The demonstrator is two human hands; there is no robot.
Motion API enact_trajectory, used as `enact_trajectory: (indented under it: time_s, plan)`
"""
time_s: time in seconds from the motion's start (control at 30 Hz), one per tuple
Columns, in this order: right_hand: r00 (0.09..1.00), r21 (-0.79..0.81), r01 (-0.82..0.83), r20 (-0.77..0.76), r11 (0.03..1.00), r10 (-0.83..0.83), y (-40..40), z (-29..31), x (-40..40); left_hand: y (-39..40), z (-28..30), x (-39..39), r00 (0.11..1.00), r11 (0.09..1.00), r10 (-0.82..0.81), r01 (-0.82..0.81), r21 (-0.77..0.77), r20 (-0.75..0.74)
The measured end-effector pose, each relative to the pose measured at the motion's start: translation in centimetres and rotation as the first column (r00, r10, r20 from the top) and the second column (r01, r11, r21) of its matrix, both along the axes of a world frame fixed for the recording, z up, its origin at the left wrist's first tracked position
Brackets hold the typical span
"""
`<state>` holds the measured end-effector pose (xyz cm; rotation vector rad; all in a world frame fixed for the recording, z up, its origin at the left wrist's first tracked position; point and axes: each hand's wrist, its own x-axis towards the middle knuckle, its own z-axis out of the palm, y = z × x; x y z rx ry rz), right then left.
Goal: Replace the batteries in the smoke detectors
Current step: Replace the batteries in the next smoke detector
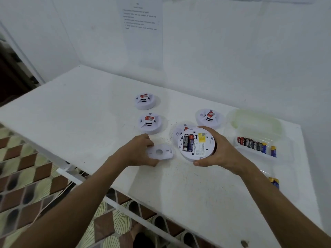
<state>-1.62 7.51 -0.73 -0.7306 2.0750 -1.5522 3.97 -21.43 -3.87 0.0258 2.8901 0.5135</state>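
While gripped, detector (196, 143) underside up, batts (188, 142) lengthwise near-far.

The open smoke detector (196, 144) is sitting at the middle of the table (89, 111), held up in the right hand (217, 153). Just left of it the mounting plate (160, 152) is lying on the table under the left hand (138, 151). Directly behind it another detector (180, 132) is peeking out. Two detectors (150, 124) (144, 101) are lying behind it to the left, one (209, 118) behind it to the right. To its right, batteries (256, 144) are lying in a tray (263, 153), the lid (254, 122) lying behind them.
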Motion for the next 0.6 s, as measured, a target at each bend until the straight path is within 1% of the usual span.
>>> enact_trajectory:
  time_s: [0.1, 0.17, 0.2, 0.27, 0.4, 0.6]
  plan:
    - [1.000, -0.009, -0.007, -0.004, 1.000, 0.007, -0.1, 0.0, -0.1, -0.2, 2.1, 1.0, 0.968, 0.983, 0.094, -0.054, 0.174, -0.233]
    - [1.000, -0.017, -0.009, -0.003, 1.000, 0.009, -0.4, 0.0, -0.1, -0.1, 4.2, 1.2, 0.926, 0.968, 0.116, -0.024, 0.251, -0.359]
    - [1.000, -0.024, -0.009, -0.004, 1.000, 0.009, -0.6, 0.1, -0.1, 0.3, 5.3, 1.1, 0.915, 0.964, 0.100, 0.008, 0.265, -0.391]
    - [1.000, -0.043, -0.006, -0.017, 0.999, 0.005, -1.2, 0.3, 0.0, 1.4, 7.2, 0.7, 0.912, 0.963, 0.019, 0.094, 0.253, -0.410]
    - [0.999, -0.090, 0.020, -0.041, 0.996, -0.023, -2.6, 1.0, 0.4, 3.2, 8.9, -0.4, 0.921, 0.948, -0.150, 0.238, 0.211, -0.360]
    - [0.996, -0.107, 0.070, -0.046, 0.992, -0.075, -3.7, 1.6, 0.9, 3.1, 9.4, -1.8, 0.913, 0.934, -0.224, 0.301, 0.192, -0.341]
